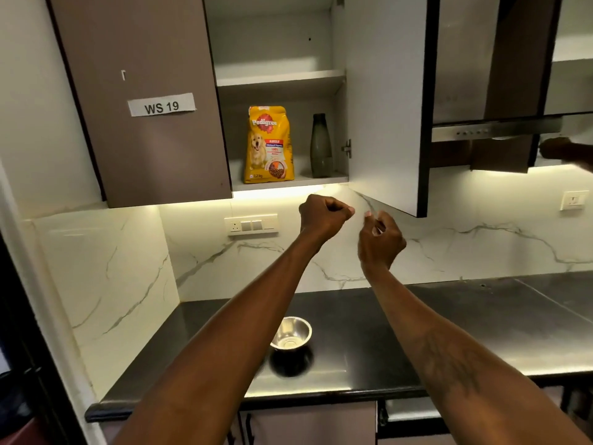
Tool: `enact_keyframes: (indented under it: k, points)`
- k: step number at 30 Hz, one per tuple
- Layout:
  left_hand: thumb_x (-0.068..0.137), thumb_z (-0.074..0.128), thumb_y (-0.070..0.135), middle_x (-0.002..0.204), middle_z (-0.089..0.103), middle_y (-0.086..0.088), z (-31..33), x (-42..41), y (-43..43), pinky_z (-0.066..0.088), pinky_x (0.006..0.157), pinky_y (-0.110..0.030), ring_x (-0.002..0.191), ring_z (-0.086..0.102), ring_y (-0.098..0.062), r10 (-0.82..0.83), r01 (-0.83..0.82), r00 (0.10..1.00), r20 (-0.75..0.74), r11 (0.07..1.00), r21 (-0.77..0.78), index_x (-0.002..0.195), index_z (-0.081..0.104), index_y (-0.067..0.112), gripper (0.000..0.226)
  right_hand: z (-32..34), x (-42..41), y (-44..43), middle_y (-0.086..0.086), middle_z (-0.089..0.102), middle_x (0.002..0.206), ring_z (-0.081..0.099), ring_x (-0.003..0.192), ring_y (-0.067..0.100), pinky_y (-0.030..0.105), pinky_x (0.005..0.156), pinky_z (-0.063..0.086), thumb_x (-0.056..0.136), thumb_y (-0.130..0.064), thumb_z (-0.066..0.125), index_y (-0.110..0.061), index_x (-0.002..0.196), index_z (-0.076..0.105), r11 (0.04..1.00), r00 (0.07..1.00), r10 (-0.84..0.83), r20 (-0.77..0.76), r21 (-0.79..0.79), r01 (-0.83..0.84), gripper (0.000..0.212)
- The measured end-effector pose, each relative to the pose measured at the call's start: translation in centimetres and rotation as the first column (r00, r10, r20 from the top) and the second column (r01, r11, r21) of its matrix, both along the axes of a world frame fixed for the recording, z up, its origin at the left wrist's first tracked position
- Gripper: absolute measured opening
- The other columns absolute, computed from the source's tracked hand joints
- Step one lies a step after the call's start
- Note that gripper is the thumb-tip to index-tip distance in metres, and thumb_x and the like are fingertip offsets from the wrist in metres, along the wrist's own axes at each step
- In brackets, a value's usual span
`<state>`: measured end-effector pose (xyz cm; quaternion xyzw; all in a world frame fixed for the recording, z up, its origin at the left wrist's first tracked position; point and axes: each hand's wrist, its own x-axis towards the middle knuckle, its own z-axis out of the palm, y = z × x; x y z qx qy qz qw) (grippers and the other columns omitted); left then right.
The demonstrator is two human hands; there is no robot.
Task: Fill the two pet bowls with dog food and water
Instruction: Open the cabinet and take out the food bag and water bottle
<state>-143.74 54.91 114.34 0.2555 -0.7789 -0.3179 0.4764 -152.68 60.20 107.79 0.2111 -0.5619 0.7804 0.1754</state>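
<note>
Dog food bag (269,144): yellow, printed with a dog, upright on the lowest shelf (288,184) of the open wall cabinet, upper centre of frame. Above and to the left of both hands, touching neither.

Bottle (321,146): dark, slim, upright on the same shelf, just right of the bag, apart from it.

Pet bowl (290,337): steel, upright, nothing inside, on the dark desk (481,332), lower centre of frame. Well below both hands, left rim partly hidden behind the left forearm. Only one bowl in view.

Left hand (324,216): raised at centre of frame, just under the shelf edge, fingers curled into a fist, nothing held.

Right hand (380,240): raised beside the left, near the lower corner of the open cabinet door (385,107), fingers curled inward, nothing held.

Label "WS 19" (161,105): on the closed brown door, upper left of frame.

Switch panel (251,224): on the marble wall, left of the hands.
</note>
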Motion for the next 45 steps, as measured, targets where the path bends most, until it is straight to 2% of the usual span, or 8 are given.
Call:
enact_keyframes:
  k: [6, 12, 21, 26, 33, 38, 43, 45]
  points:
    - [0.087, 0.083, 0.020, 0.100, 0.081, -0.010, -0.4, 3.3, -4.8, 0.055, 0.081, -0.026, 0.093, 0.076, -0.022, 0.158, -0.159, 0.987, 0.025, 0.987, 0.014, 0.100, 0.083, 0.006, 0.020, 1.9, 2.1, -5.4, 0.011, 0.075, 0.118, 0.072, 0.104, 0.020, 0.031, 0.091, 0.060, 0.095, -0.028, 0.072, -0.006, 0.121, 0.070, 0.985, 0.964, 0.162, -0.212, 0.086, -0.147, 0.034]
    - [0.083, 0.086, 0.028, 0.109, 0.079, -0.010, -0.2, 5.5, -11.6, 0.058, 0.099, -0.040, 0.102, 0.073, -0.022, 0.254, -0.255, 0.967, 0.036, 0.966, 0.052, 0.107, 0.081, 0.010, 0.030, 3.2, 2.1, -11.7, 0.011, 0.074, 0.115, 0.071, 0.103, 0.018, 0.008, 0.082, 0.047, 0.094, -0.029, 0.074, -0.005, 0.118, 0.069, 0.962, 0.916, 0.261, -0.304, 0.156, -0.223, 0.034]
    - [0.087, 0.080, 0.045, 0.138, 0.066, -0.007, 4.0, 4.0, -24.9, 0.052, 0.102, -0.039, 0.125, 0.062, -0.028, 0.218, -0.215, 0.975, -0.037, 0.974, 0.069, 0.139, 0.058, 0.016, 0.064, 7.4, -1.2, -22.8, 0.014, 0.069, 0.125, 0.065, 0.112, 0.025, 0.041, 0.095, 0.056, 0.087, -0.039, 0.079, -0.003, 0.129, 0.060, 0.927, 0.873, 0.328, -0.362, 0.302, -0.223, 0.058]
    - [0.090, 0.075, 0.051, 0.151, 0.054, -0.007, 6.2, 2.4, -32.6, 0.044, 0.095, -0.032, 0.134, 0.055, -0.031, 0.108, -0.103, 0.993, -0.042, 0.989, 0.111, 0.154, 0.037, 0.019, 0.080, 11.6, -4.2, -29.7, -0.005, 0.051, 0.119, 0.049, 0.107, 0.007, 0.004, 0.078, 0.040, 0.090, -0.038, 0.076, -0.005, 0.143, 0.047, 0.865, 0.855, 0.431, -0.287, 0.400, -0.302, 0.069]
    - [0.092, 0.073, 0.052, 0.160, 0.043, -0.008, 7.6, -0.6, -40.3, 0.043, 0.100, -0.040, 0.141, 0.049, -0.034, -0.045, 0.056, 0.997, -0.060, 0.976, 0.208, 0.164, 0.014, 0.022, 0.098, 13.3, -8.6, -37.1, 0.000, 0.063, 0.126, 0.067, 0.111, 0.023, 0.041, 0.095, 0.057, 0.072, -0.054, 0.087, -0.018, 0.148, 0.035, 0.761, 0.824, 0.564, -0.055, 0.422, -0.492, 0.098]
    - [0.089, 0.079, 0.040, 0.152, 0.051, -0.004, 8.4, -2.0, -43.0, 0.050, 0.088, -0.036, 0.119, 0.059, -0.024, -0.151, 0.168, 0.985, -0.084, 0.951, 0.259, 0.162, 0.016, 0.021, 0.097, 15.1, -11.4, -39.8, -0.003, 0.065, 0.126, 0.068, 0.112, 0.024, 0.044, 0.092, 0.059, 0.047, -0.062, 0.096, -0.022, 0.145, 0.038, 0.671, 0.783, 0.621, 0.026, 0.499, -0.549, 0.121]
    - [0.093, 0.077, 0.029, 0.128, 0.064, 0.001, 9.5, -2.6, -44.0, 0.053, 0.067, -0.021, 0.092, 0.066, -0.007, -0.240, 0.242, 0.970, -0.040, 0.937, 0.250, 0.135, 0.048, 0.027, 0.051, 16.3, -11.9, -40.1, -0.005, 0.070, 0.110, 0.068, 0.096, 0.013, 0.023, 0.066, 0.053, 0.075, -0.035, 0.089, -0.024, 0.131, 0.058, 0.555, 0.686, 0.727, 0.037, 0.558, -0.617, 0.065]
    - [0.090, 0.079, 0.034, 0.128, 0.067, 0.001, 9.2, -2.4, -44.1, 0.055, 0.065, -0.019, 0.093, 0.068, -0.006, -0.243, 0.246, 0.969, -0.043, 0.932, 0.265, 0.133, 0.053, 0.026, 0.051, 15.8, -11.9, -39.7, -0.011, 0.070, 0.101, 0.067, 0.089, 0.006, 0.019, 0.063, 0.054, 0.079, -0.029, 0.087, -0.027, 0.124, 0.059, 0.563, 0.684, 0.729, 0.010, 0.559, -0.609, 0.053]
